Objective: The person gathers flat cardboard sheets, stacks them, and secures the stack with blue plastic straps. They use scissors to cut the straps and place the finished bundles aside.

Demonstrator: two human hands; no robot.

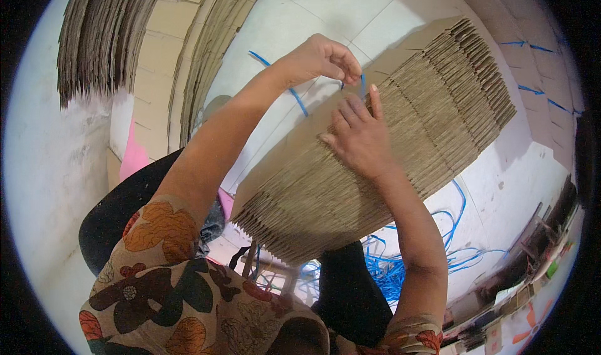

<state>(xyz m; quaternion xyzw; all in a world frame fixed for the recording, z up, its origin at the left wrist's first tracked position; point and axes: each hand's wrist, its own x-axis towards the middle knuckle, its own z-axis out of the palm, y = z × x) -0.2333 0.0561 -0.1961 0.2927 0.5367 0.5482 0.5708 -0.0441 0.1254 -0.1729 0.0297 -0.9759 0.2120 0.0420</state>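
Note:
A long bundle of folded brown cardboard (pixel 432 111) lies slantwise before me, its many edges packed side by side. Above its far left side, my left hand (pixel 322 61) is closed in a pinch on a blue plastic strap (pixel 363 84). Another stretch of blue strap shows behind my left wrist, against the floor. My right hand (pixel 363 136) lies on top of the bundle with its fingers apart, close to the strap, and grips nothing that I can see. How the strap runs beneath the bundle is hidden.
Tall stacks of flat cardboard (pixel 109 36) stand at the far left. More cardboard (pixel 532 73), tied with blue straps, is at the far right. A tangle of blue strapping (pixel 391 270) covers the floor near my right arm. Below the bundle shows a wooden stool (pixel 269 270).

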